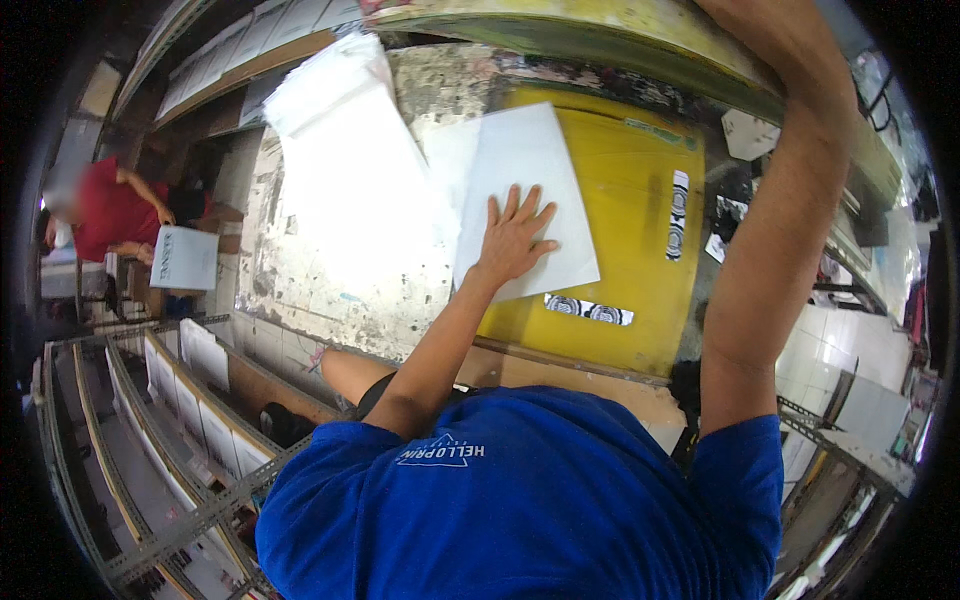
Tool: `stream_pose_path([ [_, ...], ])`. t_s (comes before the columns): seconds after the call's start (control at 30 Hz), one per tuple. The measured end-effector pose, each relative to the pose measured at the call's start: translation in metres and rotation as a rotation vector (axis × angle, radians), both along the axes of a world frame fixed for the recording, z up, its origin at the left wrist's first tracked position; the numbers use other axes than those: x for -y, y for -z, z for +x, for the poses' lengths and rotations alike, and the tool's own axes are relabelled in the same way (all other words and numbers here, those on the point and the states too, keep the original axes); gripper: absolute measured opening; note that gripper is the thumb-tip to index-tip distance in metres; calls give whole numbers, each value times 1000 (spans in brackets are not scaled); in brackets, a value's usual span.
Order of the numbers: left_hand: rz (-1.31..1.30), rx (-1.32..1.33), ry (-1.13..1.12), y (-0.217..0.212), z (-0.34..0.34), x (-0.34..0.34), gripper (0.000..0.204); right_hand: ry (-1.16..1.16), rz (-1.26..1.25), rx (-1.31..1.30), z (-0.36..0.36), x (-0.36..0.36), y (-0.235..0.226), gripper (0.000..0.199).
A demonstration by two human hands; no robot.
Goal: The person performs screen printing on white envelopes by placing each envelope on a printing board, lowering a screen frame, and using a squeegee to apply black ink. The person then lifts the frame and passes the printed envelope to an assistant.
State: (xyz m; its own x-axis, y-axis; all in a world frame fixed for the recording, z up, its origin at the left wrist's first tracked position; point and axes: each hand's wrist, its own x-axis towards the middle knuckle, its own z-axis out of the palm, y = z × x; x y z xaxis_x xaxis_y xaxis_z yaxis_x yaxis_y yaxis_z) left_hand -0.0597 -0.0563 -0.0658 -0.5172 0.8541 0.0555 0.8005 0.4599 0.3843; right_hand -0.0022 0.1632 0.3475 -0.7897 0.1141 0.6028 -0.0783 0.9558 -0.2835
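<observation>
Head view. Left hand (515,240): palm down, fingers spread, on white sheet (545,150). Sheet: partly over yellow board (640,170), next to white stack (340,190). Right hand (775,40): at upper edge; fingers cannot be told. Step, as judged: settling the sheet; next move calls for keeping it flat.

The left hand (516,244) lies spread (palm down) on a white sheet (535,160) partly covering a yellow panel (630,200).
</observation>
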Motion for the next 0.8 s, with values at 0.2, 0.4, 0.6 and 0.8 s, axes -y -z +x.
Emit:
stream_pose_path([
  [0.2, -16, 25, 238, 5, 4, -98, 71, 26, 113, -7, -5, -1, 9, 45],
  [0.4, -28, 64, 349, 1, 39, -122, 72, -112, -151, 248, -5, -18, -7, 44],
  [0.6, -49, 73, 358, 0, 59, -114, 72, -160, -183, 171, 3, -12, -5, 45],
  [0.8, -60, 91, 374, -5, 63, -106, 73, 74, 167, -125, -9, -11, 23, 49],
])
